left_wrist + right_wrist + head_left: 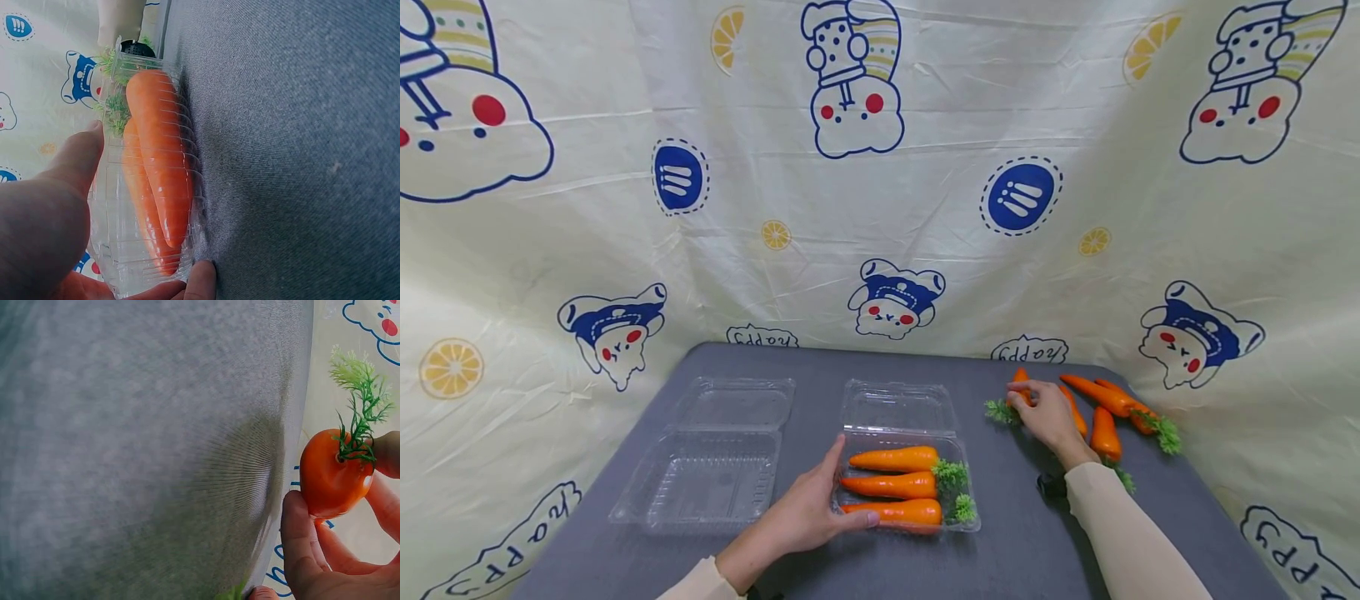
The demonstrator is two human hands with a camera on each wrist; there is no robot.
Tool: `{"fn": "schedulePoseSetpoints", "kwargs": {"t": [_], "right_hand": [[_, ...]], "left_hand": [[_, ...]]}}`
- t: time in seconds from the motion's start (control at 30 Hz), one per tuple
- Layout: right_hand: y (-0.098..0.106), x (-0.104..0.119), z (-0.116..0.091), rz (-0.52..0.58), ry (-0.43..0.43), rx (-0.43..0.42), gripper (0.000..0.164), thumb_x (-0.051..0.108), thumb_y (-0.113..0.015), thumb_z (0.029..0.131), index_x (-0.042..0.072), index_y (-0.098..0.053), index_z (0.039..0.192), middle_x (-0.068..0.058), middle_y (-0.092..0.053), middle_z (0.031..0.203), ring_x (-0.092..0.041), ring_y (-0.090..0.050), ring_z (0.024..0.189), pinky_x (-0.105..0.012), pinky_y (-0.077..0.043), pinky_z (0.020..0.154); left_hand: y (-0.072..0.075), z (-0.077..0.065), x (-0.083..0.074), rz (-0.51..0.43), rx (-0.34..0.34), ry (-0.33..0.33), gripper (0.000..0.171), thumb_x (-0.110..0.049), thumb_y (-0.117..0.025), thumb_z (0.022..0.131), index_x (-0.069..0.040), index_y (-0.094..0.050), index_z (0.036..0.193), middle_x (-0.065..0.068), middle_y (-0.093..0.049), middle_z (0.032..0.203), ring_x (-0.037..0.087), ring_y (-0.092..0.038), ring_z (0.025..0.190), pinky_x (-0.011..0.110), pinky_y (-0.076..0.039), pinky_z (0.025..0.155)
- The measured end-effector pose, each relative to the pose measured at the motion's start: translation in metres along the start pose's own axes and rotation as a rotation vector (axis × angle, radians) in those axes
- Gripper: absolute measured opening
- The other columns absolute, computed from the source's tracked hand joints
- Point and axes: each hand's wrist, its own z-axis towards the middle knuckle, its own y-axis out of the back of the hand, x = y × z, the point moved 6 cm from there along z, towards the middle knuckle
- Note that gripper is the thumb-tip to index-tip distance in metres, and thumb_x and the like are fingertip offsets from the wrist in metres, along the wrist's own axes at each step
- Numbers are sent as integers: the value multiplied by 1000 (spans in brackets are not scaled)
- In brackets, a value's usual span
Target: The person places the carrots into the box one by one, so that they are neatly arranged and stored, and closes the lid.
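Note:
My left hand (808,510) grips the left end of a clear plastic clamshell box (958,446), its thumb along the front edge and its fingers around the far side. Three orange carrots (891,484) with green tops lie side by side in the box, tips toward that hand. Over at the back right, my right hand (1051,414) pinches another carrot (334,478) between thumb and fingers; the right wrist view shows its blunt end and feathery green top (359,406). The lid (898,408) of the box lies folded back, away from me.
A second clear clamshell box (655,483) stands open on the left of the grey table (1007,550), with nothing in it. Several loose carrots (1105,433) lie at the right beside my right hand. A printed curtain (925,225) hangs around the table's far side.

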Motion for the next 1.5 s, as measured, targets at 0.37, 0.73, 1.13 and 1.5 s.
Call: {"fn": "schedulePoseSetpoints", "kwargs": {"t": [0.37, 0.73, 1.13, 1.5], "right_hand": [[6, 4, -8, 64, -43, -8, 50, 48, -66, 120, 12, -75, 153, -25, -70, 162, -54, -71, 144, -68, -63, 113], [7, 10, -11, 96, -30, -46, 53, 53, -53, 123, 16, -73, 156, -25, -70, 163, -52, -71, 146, -68, -64, 112], [11, 22, -13, 168, 0, -54, 45, 48, -61, 122, 17, -76, 152, -24, -71, 161, -51, -71, 147, -68, -63, 114], [13, 42, -16, 188, 46, -49, 39, 44, -70, 119, 17, -80, 144, -22, -74, 156, -51, -67, 148, -73, -54, 123]], "left_hand": [[0, 0, 2, -1, 6, 3, 131, -55, -95, 98, -1, -15, 186, 36, -52, 175, 50, -64, 156, 71, -52, 127], [-1, 1, 2, 3, 5, 20, 131, -54, -95, 97, -2, -15, 186, 36, -54, 174, 50, -64, 155, 71, -53, 126], [0, 0, 0, 7, -1, 7, 131, -54, -95, 97, -2, -15, 186, 36, -51, 176, 50, -64, 155, 71, -52, 127], [-1, 0, 2, -3, -5, 0, 132, -54, -96, 97, -2, -14, 187, 36, -52, 175, 50, -64, 155, 69, -53, 127]]}}
